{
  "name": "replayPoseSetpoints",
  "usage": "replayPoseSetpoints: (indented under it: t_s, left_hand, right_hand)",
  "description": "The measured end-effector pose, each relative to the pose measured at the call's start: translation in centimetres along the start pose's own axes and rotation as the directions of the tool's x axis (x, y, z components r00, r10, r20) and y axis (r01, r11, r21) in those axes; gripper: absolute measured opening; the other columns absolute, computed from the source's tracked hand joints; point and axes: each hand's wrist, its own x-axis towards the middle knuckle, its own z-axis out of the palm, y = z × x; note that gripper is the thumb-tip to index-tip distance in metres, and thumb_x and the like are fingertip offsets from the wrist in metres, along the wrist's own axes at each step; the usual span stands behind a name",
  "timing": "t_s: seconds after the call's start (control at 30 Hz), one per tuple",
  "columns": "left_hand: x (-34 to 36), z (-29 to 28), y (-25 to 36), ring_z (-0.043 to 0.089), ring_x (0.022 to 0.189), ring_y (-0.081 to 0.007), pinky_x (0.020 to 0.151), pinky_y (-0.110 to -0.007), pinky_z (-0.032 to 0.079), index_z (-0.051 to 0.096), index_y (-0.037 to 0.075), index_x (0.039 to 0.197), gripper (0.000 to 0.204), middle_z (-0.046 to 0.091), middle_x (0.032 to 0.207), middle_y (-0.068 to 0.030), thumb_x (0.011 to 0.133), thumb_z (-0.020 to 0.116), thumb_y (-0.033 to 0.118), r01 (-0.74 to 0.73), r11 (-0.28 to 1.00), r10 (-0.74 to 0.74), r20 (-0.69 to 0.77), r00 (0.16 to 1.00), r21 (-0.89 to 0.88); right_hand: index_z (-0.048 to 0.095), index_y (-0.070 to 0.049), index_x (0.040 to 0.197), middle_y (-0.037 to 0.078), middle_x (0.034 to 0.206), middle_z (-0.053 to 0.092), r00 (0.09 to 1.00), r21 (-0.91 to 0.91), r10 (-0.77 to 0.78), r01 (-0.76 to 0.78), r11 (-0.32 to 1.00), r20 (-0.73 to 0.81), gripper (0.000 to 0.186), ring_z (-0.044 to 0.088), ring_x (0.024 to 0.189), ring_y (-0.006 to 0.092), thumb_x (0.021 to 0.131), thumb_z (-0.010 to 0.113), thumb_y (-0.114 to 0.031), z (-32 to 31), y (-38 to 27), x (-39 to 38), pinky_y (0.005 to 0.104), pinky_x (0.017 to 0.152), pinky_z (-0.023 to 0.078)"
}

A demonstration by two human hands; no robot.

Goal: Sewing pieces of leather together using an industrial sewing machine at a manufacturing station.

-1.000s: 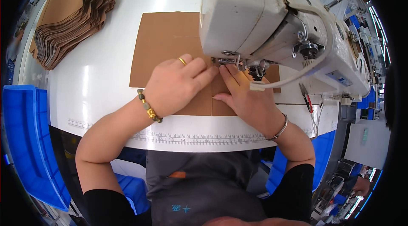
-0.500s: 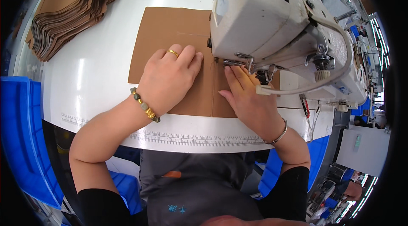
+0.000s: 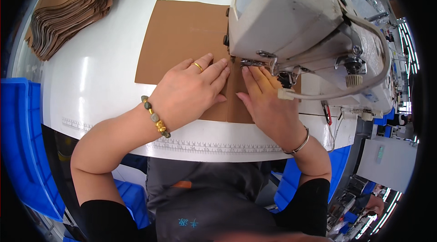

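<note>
A flat brown panel (image 3: 182, 32), leather-like, lies on the white table under the head of a sewing machine (image 3: 282, 19). A line runs down it toward the front edge, between my hands. My left hand (image 3: 193, 85) rests on the panel left of that line, fingers stretched toward the needle area. My right hand (image 3: 268, 98) lies flat on the panel's right part, its fingertips close by the presser foot (image 3: 250, 63). Part of the panel is hidden beneath the machine head and my hands.
A stack of brown panels (image 3: 75, 12) sits at the far left. A printed ruler (image 3: 218, 148) runs along the table's front edge. Blue bins (image 3: 27, 142) stand beyond the left edge and below the table. Red-handled snips (image 3: 326, 112) lie at the right beside a cable.
My left hand has shifted right, closer to the line, and its fingers have straightened out. The right hand stays in nearly the same place on the panel.
</note>
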Motion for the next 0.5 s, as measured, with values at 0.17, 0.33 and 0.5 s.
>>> replayPoseSetpoints:
  t_s: [0.17, 0.33, 0.5]
  left_hand:
    - [0.3, -0.4, 0.2, 0.052, 0.138, -0.0255, 0.111, -0.037, 0.047, 0.058, 0.004, 0.141, 0.07, 0.056, 0.147, -0.0064, 0.087, 0.071, 0.047, 0.023, 0.999, -0.02, 0.072, 0.997, -0.036]
    - [0.1, 0.1, 0.2, 0.052, 0.137, -0.0254, 0.112, -0.036, 0.046, 0.059, 0.004, 0.141, 0.073, 0.056, 0.146, -0.0058, 0.084, 0.073, 0.048, 0.035, 0.999, -0.035, 0.041, 0.999, -0.008]
    - [-0.2, 0.7, 0.4, 0.053, 0.135, -0.0256, 0.111, -0.035, 0.047, 0.06, 0.005, 0.14, 0.074, 0.057, 0.145, -0.0057, 0.082, 0.075, 0.048, 0.054, 0.998, -0.054, -0.001, 0.999, -0.023]
  right_hand:
    - [0.066, -0.005, 0.132, 0.009, 0.129, 0.069, 1.0, 0.043, 0.019, -0.019, 0.999, 0.007, 0.048, 0.065, 0.12, 0.0249, 0.092, 0.073, -0.031, 0.2, 0.5, -0.1, 0.0361, 0.096, 0.055]
    - [0.066, -0.005, 0.132, 0.009, 0.126, 0.07, 1.0, 0.082, 0.02, -0.022, 0.996, 0.019, 0.046, 0.065, 0.117, 0.0272, 0.092, 0.073, -0.028, 0.1, 0.8, 0.0, 0.0377, 0.098, 0.054]
    - [0.072, -0.014, 0.128, -0.004, 0.086, 0.065, 0.97, -0.118, -0.142, 0.121, 0.986, -0.196, 0.043, 0.062, 0.065, 0.0126, 0.085, 0.076, -0.02, -2.2, 1.1, 0.2, 0.0287, 0.055, 0.047]
